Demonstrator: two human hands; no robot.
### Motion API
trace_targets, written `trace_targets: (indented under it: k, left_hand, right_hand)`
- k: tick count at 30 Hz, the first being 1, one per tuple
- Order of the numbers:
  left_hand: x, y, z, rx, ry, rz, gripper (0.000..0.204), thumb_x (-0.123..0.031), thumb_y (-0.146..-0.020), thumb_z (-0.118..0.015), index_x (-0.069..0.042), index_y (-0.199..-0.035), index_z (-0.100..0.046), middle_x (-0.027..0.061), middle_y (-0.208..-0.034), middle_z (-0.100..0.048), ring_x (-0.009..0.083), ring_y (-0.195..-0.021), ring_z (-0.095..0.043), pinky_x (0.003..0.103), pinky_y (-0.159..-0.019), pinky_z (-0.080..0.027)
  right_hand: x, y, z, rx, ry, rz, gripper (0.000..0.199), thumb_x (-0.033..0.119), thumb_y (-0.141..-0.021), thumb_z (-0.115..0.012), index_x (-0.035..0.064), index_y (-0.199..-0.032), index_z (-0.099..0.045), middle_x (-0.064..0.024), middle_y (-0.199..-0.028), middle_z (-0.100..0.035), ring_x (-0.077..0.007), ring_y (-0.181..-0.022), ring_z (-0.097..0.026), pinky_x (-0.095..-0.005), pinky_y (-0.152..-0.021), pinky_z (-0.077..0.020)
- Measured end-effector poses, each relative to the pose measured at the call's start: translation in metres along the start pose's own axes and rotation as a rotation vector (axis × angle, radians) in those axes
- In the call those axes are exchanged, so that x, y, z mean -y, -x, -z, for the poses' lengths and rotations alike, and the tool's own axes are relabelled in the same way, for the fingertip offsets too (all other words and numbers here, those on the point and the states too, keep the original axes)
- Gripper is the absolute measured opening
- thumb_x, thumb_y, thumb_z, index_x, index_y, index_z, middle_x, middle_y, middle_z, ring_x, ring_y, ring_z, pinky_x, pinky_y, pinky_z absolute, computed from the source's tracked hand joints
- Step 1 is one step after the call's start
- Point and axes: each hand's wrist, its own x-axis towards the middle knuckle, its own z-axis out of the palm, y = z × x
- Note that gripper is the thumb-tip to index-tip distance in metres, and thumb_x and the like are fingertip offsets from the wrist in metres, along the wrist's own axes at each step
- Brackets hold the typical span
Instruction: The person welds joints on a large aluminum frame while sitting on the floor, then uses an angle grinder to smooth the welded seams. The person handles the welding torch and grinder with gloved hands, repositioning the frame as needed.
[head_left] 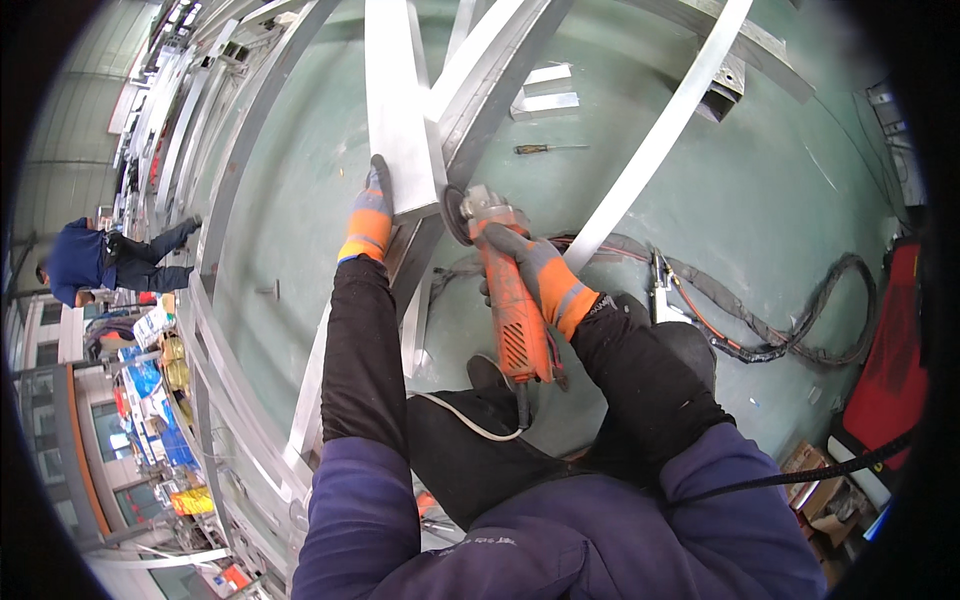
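My right hand, in an orange and grey glove, is wrapped round an orange angle grinder. The grinder's dark disc is at the lower right corner of a silver square metal tube; whether it touches cannot be made out. My left hand, gloved alike, presses against the left side of that tube near its end, with the fingers pointing up along it. Under the tube runs a darker metal beam. From the grinder's rear a pale cable loops across my leg.
A screwdriver and short metal pieces lie on the green floor. A long silver bar slants past on the right, near a bundled hose and a welding torch. Another person stands far left beside metal frames.
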Motion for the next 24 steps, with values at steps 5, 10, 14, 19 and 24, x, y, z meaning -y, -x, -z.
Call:
trace_targets:
  k: [5, 10, 14, 19, 24]
  left_hand:
    - [0.015, 0.003, -0.011, -0.156, -0.069, -0.257, 0.054, -0.037, -0.106, -0.031, 0.002, -0.139, -0.047, 0.03, -0.121, -0.061, 0.0441, -0.11, -0.059, 0.047, -0.087, -0.05]
    - [0.051, 0.04, -0.02, -0.339, -0.423, -0.351, 0.054, -0.022, -0.097, -0.047, -0.002, -0.146, -0.036, 0.0245, -0.131, -0.057, 0.0426, -0.111, -0.059, 0.043, -0.087, -0.051]
    - [0.03, 0.092, -0.037, -0.255, 0.452, -0.261, 0.059, -0.024, -0.098, -0.048, -0.001, -0.15, -0.031, 0.0196, -0.143, -0.048, 0.0335, -0.126, -0.052, 0.039, -0.101, -0.045]
    - [-0.005, 0.116, -0.043, -0.146, 1.312, 0.022, 0.07, -0.058, -0.1, -0.04, -0.008, -0.15, -0.035, 0.0114, -0.148, -0.043, 0.0258, -0.135, -0.044, 0.041, -0.111, -0.037]
    - [-0.022, 0.119, -0.05, -0.144, 1.556, 0.149, 0.064, -0.053, -0.102, -0.04, -0.01, -0.15, -0.035, 0.0081, -0.144, -0.048, 0.0253, -0.127, -0.05, 0.04, -0.107, -0.041]
  right_hand:
    - [-0.031, -0.036, 0.036, -0.039, 0.184, 0.204, 0.052, 0.042, -0.082, -0.076, -0.002, -0.103, -0.059, -0.0112, -0.076, -0.062, -0.0246, -0.059, -0.063, -0.0405, -0.055, -0.0553]
    - [0.005, -0.004, 0.003, -0.016, 0.005, 0.115, 0.056, 0.043, -0.083, -0.075, -0.0029, -0.109, -0.058, -0.0116, -0.079, -0.062, -0.0251, -0.063, -0.065, -0.0398, -0.057, -0.0563]
    - [0.012, 0.015, -0.006, 0.061, 0.042, 0.187, 0.057, 0.044, -0.083, -0.074, -0.0037, -0.109, -0.059, -0.0124, -0.078, -0.063, -0.025, -0.063, -0.065, -0.0389, -0.057, -0.0563]
    - [0.003, 0.018, -0.006, 0.046, 0.089, 0.115, 0.053, 0.041, -0.082, -0.075, -0.0037, -0.107, -0.06, -0.0126, -0.077, -0.062, -0.0249, -0.06, -0.064, -0.0391, -0.057, -0.056]
    - [-0.001, 0.007, 0.018, -0.091, 0.015, 0.054, 0.043, 0.034, -0.083, -0.076, -0.0005, -0.104, -0.061, -0.0105, -0.081, -0.063, -0.0233, -0.062, -0.062, -0.0372, -0.058, -0.0535]
